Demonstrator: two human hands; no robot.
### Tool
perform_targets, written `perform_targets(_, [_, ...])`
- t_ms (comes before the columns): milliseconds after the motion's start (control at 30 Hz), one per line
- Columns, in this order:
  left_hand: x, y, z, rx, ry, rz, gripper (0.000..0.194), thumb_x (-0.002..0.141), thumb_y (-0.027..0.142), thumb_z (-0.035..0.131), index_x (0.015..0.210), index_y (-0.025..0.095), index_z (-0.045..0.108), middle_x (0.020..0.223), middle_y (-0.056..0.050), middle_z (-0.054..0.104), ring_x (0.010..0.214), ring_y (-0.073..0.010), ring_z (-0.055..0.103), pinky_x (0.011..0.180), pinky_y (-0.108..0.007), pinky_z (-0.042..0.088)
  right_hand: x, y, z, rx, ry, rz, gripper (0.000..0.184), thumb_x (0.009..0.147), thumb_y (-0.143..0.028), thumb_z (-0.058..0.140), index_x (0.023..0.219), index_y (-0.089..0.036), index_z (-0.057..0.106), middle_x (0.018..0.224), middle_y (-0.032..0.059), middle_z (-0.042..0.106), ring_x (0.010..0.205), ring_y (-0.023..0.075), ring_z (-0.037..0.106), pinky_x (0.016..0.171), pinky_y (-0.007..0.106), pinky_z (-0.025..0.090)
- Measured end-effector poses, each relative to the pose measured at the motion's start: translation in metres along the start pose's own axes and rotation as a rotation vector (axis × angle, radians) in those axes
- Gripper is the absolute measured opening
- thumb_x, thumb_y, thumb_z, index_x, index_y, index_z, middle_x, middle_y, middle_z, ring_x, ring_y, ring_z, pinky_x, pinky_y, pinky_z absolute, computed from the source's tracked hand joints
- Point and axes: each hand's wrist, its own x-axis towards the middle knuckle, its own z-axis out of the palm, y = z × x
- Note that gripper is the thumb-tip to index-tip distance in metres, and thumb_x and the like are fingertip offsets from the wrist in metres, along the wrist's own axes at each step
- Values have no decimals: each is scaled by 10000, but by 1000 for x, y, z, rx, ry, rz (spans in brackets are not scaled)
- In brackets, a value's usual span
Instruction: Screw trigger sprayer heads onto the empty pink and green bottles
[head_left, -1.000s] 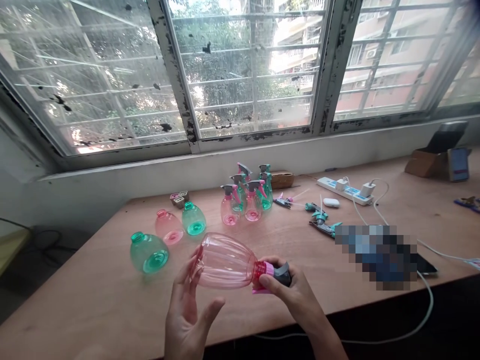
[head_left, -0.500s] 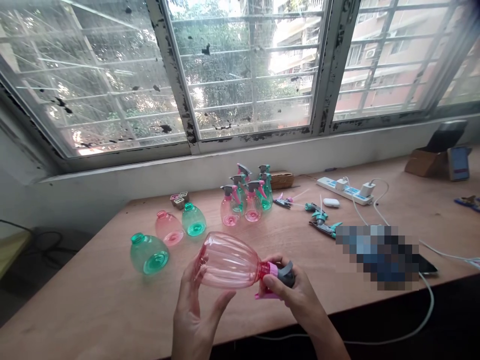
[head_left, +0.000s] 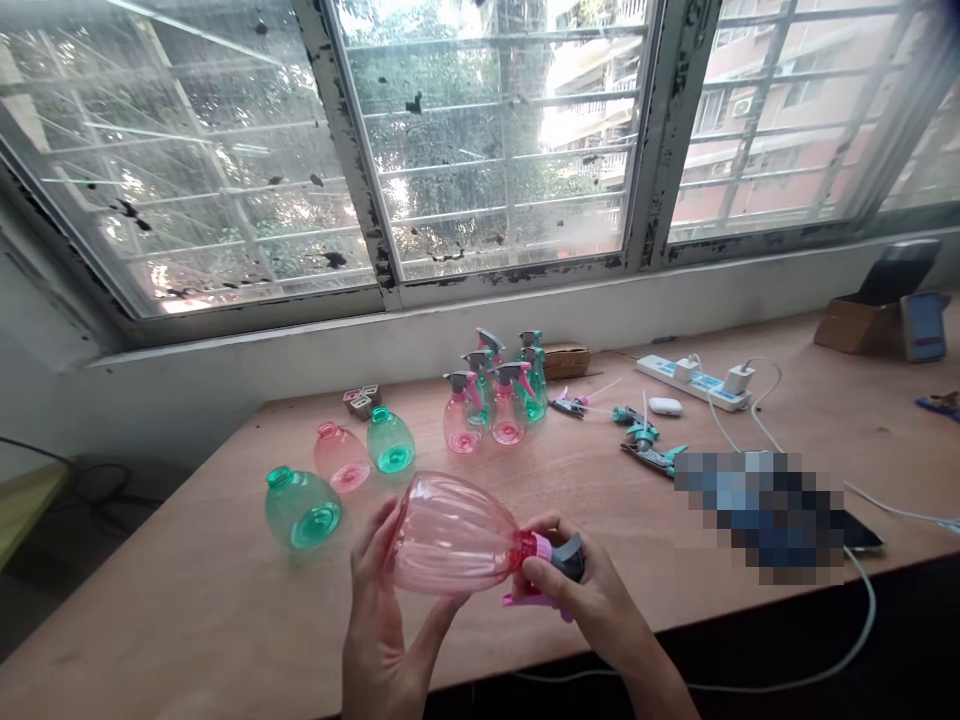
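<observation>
A clear pink spray bottle (head_left: pixel 454 535) lies sideways in the air between my hands, its neck pointing right. My left hand (head_left: pixel 390 610) is curled around the base end, thumb below and fingers behind. On the neck end sits a grey and pink spray head (head_left: pixel 566 556), with a pink trigger hanging below. My right hand (head_left: pixel 577 580) pinches it at the pink collar, fingers wrapped behind. To the left stand two green bottles without heads, one nearer (head_left: pixel 304 510) and one farther (head_left: pixel 391 440), and a pink headless bottle (head_left: pixel 341 458).
Several assembled spray bottles (head_left: pixel 508 415) stand near the wall. Loose spray heads (head_left: pixel 651 452) lie right of them, by a white earbud case (head_left: pixel 665 407) and a power strip (head_left: pixel 694 381). A blurred-out tablet (head_left: pixel 859 530) with a cable rests at the right front edge.
The spray bottle has turned slightly about its long axis and dropped a little at the base end. The trigger has shifted down. Both hands keep their hold.
</observation>
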Motion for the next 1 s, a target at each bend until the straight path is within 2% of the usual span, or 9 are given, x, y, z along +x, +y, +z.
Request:
perform_targets(67, [-2,-1,-4,14,-14,-34,693,722,309,848,1348,366,556,1513,-22,494,1459,-305,376,1217,-419,294,0,-1,0,5,-8,-7,357,782,-452,829,936,-192,640,721,-15,707,661,169,697,660,301,634])
perform_targets(200, [-3,-8,-8,-52,2,-71,792,593,484,910,1285,307,566,1474,-77,527,1405,-367,436,1203,-497,298,-2,-3,0,-45,-16,-38,302,780,-373,849,944,-187,677,800,-11,700,705,153,671,691,292,628])
perform_targets(300, [0,-9,-5,-69,75,-106,657,664,434,882,1227,302,569,1450,-74,552,1385,-348,465,1184,-517,320,-2,-3,1,-54,-27,-36,297,777,-366,853,938,-186,680,809,-11,697,720,158,679,699,296,630])
perform_targets(433, [1,-1,-2,-41,62,-44,530,763,346,816,1252,328,614,1524,-16,486,1433,-302,410,1209,-429,301,-1,1,2,15,2,15,380,762,-447,849,942,-191,634,708,-17,704,633,171,709,624,298,634])
perform_targets(600, [-1,-2,-6,-47,15,-111,646,742,398,825,1329,318,568,1447,-59,568,1411,-325,443,1205,-466,305,0,1,1,-16,4,6,391,774,-447,841,968,-189,621,733,-5,717,658,181,713,644,310,635])
perform_targets(700, [0,-9,-5,-84,59,-136,727,659,460,875,1277,281,535,1475,-104,525,1401,-363,444,1189,-547,301,-1,-3,2,-69,-46,-18,318,803,-383,832,963,-183,644,835,3,698,749,169,686,724,321,635])
perform_targets(767, [2,-12,-2,-64,99,-175,699,673,470,866,1248,268,522,1468,-119,521,1395,-368,448,1179,-581,295,-2,-4,2,-76,-67,-20,293,814,-368,825,956,-179,653,864,5,684,778,165,669,750,330,638])
perform_targets(933, [5,-8,-1,69,14,-69,596,761,391,808,1307,319,579,1555,-34,440,1472,-314,341,1232,-481,231,0,-2,-3,-27,-12,17,342,800,-420,826,945,-181,629,732,-15,694,653,160,694,663,317,645])
perform_targets(1000, [4,-7,-4,84,-25,-73,599,786,378,786,1344,334,571,1516,-28,491,1449,-305,381,1231,-463,241,1,0,-5,-2,-3,16,363,792,-442,827,945,-185,622,690,-15,699,635,170,695,657,333,650])
